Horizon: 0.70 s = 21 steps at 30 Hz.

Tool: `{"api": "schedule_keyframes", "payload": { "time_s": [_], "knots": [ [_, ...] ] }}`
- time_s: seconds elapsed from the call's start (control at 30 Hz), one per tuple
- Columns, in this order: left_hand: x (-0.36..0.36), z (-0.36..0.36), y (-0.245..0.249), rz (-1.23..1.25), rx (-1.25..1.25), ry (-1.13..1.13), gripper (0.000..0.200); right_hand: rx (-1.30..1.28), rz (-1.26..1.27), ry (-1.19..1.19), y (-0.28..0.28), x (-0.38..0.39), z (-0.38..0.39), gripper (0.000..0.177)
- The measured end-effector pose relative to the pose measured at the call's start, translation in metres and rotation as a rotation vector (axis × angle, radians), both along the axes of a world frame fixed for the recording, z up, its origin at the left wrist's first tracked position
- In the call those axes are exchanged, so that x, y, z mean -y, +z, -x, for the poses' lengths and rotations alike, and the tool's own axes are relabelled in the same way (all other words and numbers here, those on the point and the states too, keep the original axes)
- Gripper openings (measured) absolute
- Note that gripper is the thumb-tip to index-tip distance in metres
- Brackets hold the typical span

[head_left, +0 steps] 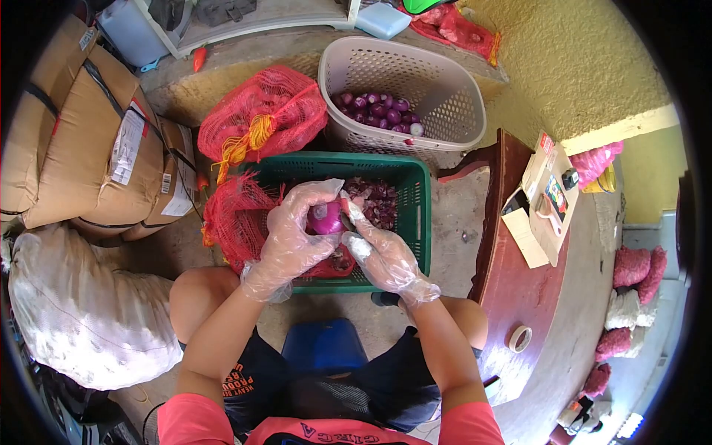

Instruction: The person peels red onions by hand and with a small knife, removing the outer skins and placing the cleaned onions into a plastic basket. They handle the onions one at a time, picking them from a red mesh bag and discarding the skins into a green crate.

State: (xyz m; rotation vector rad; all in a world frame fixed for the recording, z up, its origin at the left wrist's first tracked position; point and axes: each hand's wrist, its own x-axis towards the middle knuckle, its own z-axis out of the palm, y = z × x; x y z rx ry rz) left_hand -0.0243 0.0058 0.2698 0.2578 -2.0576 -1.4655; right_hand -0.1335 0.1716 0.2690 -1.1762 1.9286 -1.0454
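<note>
Both hands wear clear plastic gloves and meet above a green crate (pixel 415 276). My left hand (pixel 295 233) has its fingers curled round a purple onion (pixel 325 218). At the onion's right side, my right hand (pixel 380 252) is closed, with a small dark blade-like piece partly showing between its fingers; most of it is hidden. Below the hands, the crate holds onion skins (pixel 380 204) on the right. A red mesh bag (pixel 233 219) hangs over the crate's left side.
Behind the crate stands a pale basket (pixel 452 133) with several peeled onions (pixel 378 111). A full red mesh sack (pixel 263 111) is beside it. Cardboard boxes (pixel 89 141) and a white sack (pixel 89 311) lie left; a reddish wooden table (pixel 519 297) stands right.
</note>
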Motion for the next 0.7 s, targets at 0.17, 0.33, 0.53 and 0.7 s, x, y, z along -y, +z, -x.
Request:
{"api": "schedule_keyframes", "payload": {
  "time_s": [0.17,0.33,0.53,0.7],
  "knots": [
    [0.001,-0.001,0.005,-0.002,0.021,0.016,0.053,-0.015,0.163,-0.023,-0.011,0.005,0.0,0.061],
    [0.002,-0.003,0.009,0.065,0.06,0.051,0.055,0.079,0.028,-0.032,0.004,0.005,-0.006,0.065],
    [0.001,0.0,0.001,0.11,-0.028,0.067,0.056,0.061,0.047,-0.01,-0.008,0.005,-0.006,0.064],
    [0.002,0.0,-0.004,0.155,-0.035,0.084,0.056,0.183,-0.01,-0.024,0.004,0.009,-0.007,0.056]
  ]
}}
